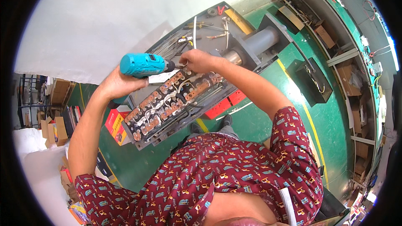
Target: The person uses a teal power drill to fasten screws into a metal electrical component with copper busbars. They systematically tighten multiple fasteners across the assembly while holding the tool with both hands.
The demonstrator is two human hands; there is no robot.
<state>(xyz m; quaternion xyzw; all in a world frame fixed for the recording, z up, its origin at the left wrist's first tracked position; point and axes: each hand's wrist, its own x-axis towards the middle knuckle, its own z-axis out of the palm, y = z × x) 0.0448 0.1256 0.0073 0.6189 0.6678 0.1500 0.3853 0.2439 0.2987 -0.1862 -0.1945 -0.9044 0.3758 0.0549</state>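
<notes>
My left hand (127,83) grips the handle of a turquoise cordless drill (143,65), whose chuck points right. At the bit's end are the curled fingers of my right hand (198,61); whether they pinch a small part is too fine to tell. Below both hands lies a long electrical assembly (169,97) with copper-coloured plates, round fittings and bundled white wires. Its far right end is partly hidden by my right hand and forearm. It rests on a grey metal bench (210,37). Under the drill a white sheet (161,78) shows in part.
Loose hand tools (188,39), red-handled pliers (221,10) and a tape roll (212,12) lie on the bench's far side. A grey metal cylinder (262,40) stands at its right. Beneath are red boxes (218,108). A red-yellow carton (117,124) stands left; shelving (342,56) lines the right.
</notes>
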